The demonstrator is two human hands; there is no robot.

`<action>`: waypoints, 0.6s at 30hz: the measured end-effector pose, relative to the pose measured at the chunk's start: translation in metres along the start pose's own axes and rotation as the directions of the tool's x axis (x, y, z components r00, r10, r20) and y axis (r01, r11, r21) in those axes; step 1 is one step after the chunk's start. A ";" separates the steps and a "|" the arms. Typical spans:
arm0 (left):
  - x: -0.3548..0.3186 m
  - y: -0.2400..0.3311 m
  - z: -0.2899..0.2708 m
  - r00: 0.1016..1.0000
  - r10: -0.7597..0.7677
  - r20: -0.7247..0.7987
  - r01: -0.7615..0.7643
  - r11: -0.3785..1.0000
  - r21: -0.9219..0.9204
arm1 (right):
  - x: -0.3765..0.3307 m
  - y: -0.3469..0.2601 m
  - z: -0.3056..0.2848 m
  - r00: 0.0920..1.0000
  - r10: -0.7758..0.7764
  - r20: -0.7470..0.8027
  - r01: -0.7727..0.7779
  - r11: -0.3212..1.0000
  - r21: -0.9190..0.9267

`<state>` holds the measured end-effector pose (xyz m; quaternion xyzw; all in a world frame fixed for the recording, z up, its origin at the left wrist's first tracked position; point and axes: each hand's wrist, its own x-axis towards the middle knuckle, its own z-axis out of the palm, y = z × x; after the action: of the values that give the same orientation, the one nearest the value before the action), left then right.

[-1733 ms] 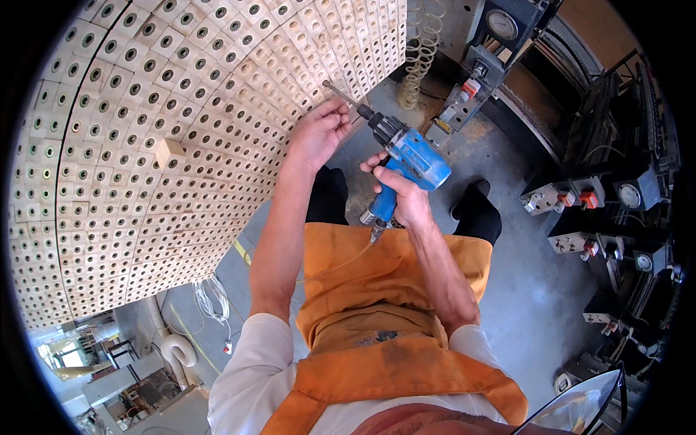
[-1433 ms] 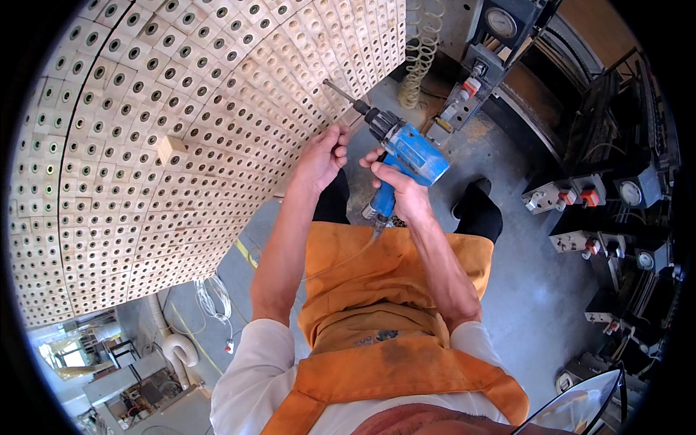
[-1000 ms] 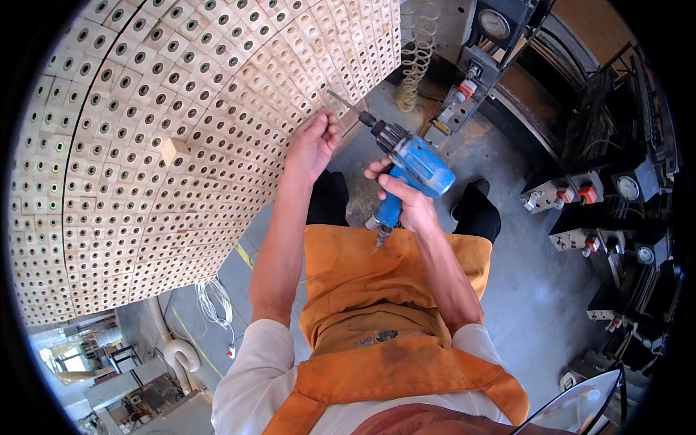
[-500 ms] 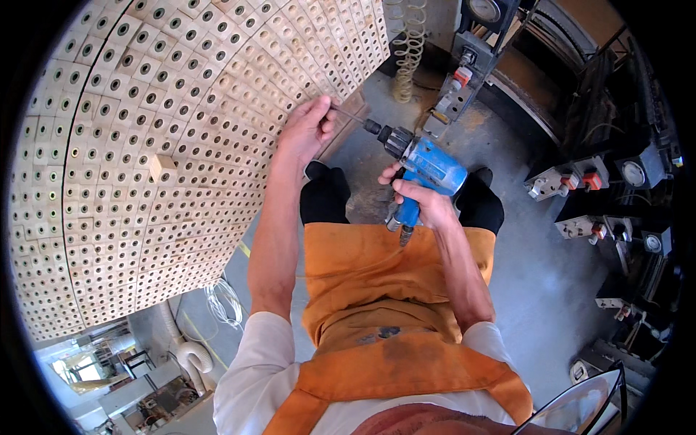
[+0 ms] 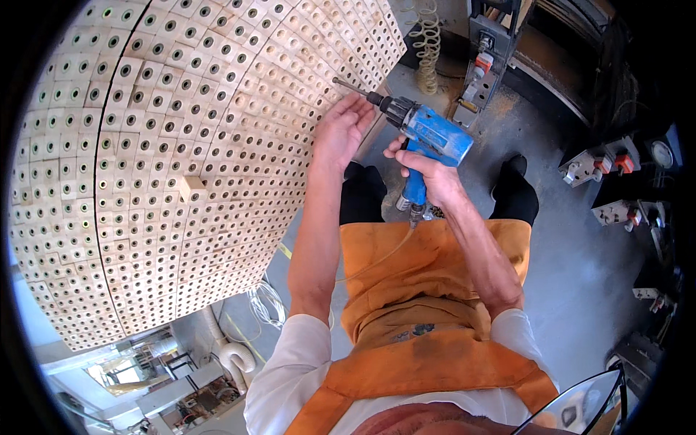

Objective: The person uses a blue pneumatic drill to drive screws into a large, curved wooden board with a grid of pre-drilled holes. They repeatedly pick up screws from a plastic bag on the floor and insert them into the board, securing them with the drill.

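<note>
My right hand (image 5: pixel 428 170) is wrapped round the handle of a blue air-powered driver (image 5: pixel 438 134), with a thin hose joined to the handle's foot. The driver's long bit (image 5: pixel 351 85) points left across the edge of a big panel of pale wooden blocks (image 5: pixel 239 156). Whether anything sits on the bit's tip is too small to tell. Just below the bit, my left hand (image 5: pixel 342 129) is turned palm up, fingers stretched and nothing visible in them. Many block holes carry dark metal-ringed inserts; those toward the panel's upper right are bare.
One loose wooden block (image 5: pixel 192 188) lies on the panel. A coiled air hose (image 5: pixel 428 54) hangs beyond the driver. Machine units with gauges and red-topped fittings (image 5: pixel 609 165) line the right side. White cable (image 5: pixel 267 304) lies coiled on the floor below the panel.
My left fingers have opened from a pinch at the bit's tip and now lie below it. The driver has moved up, its bit now over the panel. The whole view has shifted.
</note>
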<state>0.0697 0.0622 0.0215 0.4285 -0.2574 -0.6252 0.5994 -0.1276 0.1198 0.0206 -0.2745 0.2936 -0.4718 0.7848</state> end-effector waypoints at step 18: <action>-0.031 -0.003 0.001 0.992 -0.059 -0.111 0.067 0.995 0.070 | -0.008 -0.007 -0.007 0.999 0.045 0.008 -0.046 0.999 0.029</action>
<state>0.0646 0.0928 0.0270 0.4916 -0.2334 -0.6095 0.5766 -0.1397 0.1229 0.0217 -0.2579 0.2901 -0.4571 0.8003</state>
